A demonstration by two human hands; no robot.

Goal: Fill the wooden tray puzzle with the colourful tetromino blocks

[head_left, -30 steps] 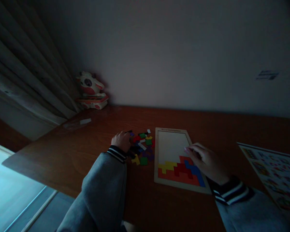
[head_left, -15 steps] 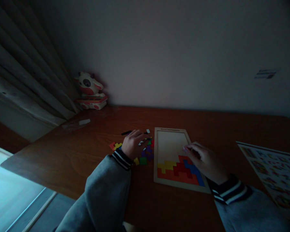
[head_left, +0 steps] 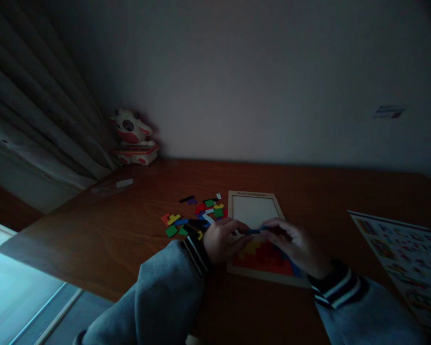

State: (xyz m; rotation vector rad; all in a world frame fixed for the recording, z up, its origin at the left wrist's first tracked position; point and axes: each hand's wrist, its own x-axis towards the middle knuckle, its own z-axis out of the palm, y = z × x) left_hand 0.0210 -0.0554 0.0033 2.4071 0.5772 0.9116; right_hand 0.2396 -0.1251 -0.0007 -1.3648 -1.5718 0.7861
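Above tray [head_left: 255,210], two hands [head_left: 221,241] [head_left: 297,245], blue piece [head_left: 253,232] between

A blue piece [head_left: 253,232] is held by the left hand [head_left: 222,240] and the right hand [head_left: 297,243] over the tray [head_left: 255,209], whose near part is filled with coloured pieces [head_left: 264,264]; loose pieces [head_left: 218,212] are scattered on the desk [head_left: 316,196] at left, a sheet [head_left: 398,258] is laid at right, a toy [head_left: 133,132] far left

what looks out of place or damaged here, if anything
Only a small white strip stands out mildly: it lies near the cow toy, apart from the scattered puzzle pieces, and I can't tell what it is. The pieces are jumbled beside the wooden tray, but that looks ordinary. No damage shows, though the picture is dim.
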